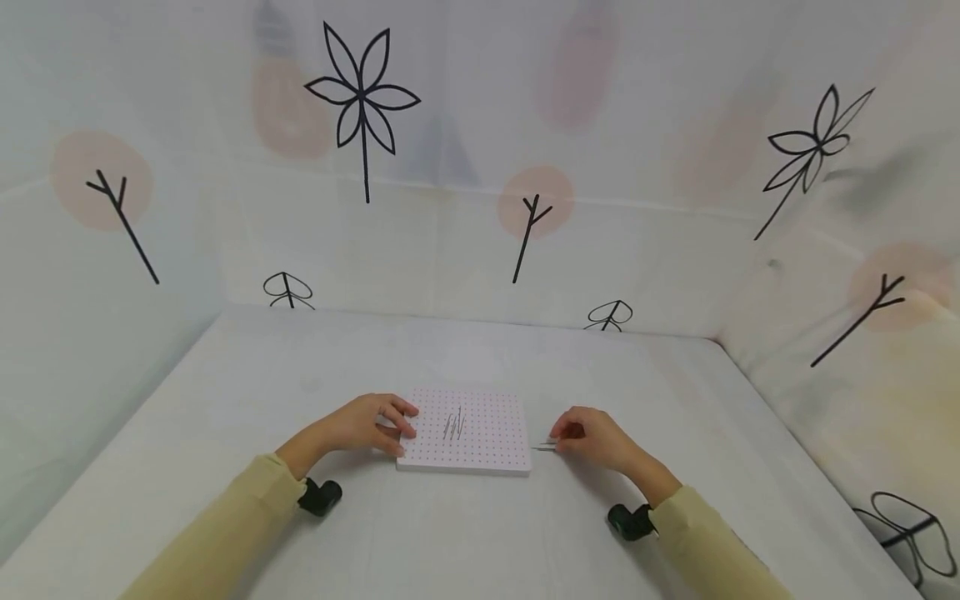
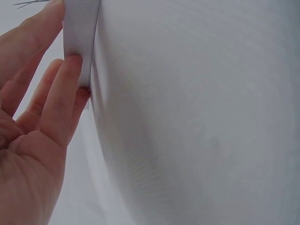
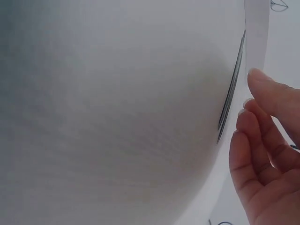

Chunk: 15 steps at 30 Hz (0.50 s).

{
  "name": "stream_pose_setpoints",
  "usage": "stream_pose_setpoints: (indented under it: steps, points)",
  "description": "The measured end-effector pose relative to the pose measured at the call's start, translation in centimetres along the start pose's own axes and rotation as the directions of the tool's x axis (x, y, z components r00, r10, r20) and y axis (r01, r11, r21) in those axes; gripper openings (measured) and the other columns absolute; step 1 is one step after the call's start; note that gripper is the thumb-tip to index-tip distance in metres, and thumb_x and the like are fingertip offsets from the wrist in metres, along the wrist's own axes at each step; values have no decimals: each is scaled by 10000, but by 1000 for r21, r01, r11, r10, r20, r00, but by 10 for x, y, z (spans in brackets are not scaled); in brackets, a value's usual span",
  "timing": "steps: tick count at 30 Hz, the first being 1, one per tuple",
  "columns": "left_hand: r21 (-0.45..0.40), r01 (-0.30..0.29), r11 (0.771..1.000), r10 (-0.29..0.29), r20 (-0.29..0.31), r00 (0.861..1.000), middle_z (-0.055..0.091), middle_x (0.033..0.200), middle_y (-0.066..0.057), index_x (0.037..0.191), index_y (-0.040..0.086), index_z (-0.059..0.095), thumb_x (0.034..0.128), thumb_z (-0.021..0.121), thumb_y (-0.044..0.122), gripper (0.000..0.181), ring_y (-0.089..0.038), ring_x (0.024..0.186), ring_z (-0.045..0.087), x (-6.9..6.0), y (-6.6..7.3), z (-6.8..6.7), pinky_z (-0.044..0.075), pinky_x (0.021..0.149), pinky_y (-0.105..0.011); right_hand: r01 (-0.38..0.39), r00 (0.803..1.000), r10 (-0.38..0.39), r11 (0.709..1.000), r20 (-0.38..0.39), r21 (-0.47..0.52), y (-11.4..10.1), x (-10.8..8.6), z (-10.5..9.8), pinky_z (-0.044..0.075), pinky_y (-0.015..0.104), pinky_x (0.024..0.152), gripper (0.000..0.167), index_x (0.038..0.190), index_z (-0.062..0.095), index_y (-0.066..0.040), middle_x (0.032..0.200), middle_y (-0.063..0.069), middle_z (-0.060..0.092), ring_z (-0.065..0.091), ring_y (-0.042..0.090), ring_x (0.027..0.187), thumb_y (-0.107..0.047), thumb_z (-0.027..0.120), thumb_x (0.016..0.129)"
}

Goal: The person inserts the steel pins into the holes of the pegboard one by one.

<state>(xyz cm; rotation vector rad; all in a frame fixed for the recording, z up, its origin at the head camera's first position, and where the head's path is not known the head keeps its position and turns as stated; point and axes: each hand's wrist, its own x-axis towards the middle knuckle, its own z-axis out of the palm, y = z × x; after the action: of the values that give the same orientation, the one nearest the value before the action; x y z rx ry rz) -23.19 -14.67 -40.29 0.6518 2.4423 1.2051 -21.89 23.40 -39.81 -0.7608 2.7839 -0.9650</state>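
On the white table point(image 1: 465, 533) before you: one flat pale board point(image 1: 495, 433), dotted with holes, several thin dark pins point(image 1: 453, 423) slanting at its left half. Your left hand point(image 1: 371, 423): fingers loosely bent and spread, tips touching the board's left side, not closed around it. Your right hand point(image 1: 597, 437): narrow gap between thumb and fingertips, nothing visible inside it, just beside a few loose metal pins point(image 3: 229, 91) lying right of the board. Behind: one cloth wall point(image 1: 450, 250), flower-printed.
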Motion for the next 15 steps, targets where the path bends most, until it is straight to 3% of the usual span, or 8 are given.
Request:
stream_pose_setpoints:
  steps: [6, 15]
  points:
    - [-3, -8, 1000, 8, 4, 1000, 545, 1234, -75, 876, 121, 744, 701, 812, 94, 189, -229, 1033, 584, 0, 0, 0, 502, 852, -312, -36, 996, 37, 999, 84, -14, 0, 5, -1, 464, 263, 681, 88, 855, 651, -58, 827, -26, 577, 512, 141, 769, -34, 712, 796]
    - [-15, -16, 1000, 16, 5, 1000, 544, 1232, -92, 879, 104, 743, 702, 809, 83, 191, -241, 1032, 586, -3, 2, -1, 503, 849, -311, -132, 971, 129, 991, 204, 4, 1, 13, -3, 431, 295, 675, 41, 805, 653, -68, 748, -39, 575, 486, 145, 733, -59, 691, 820]
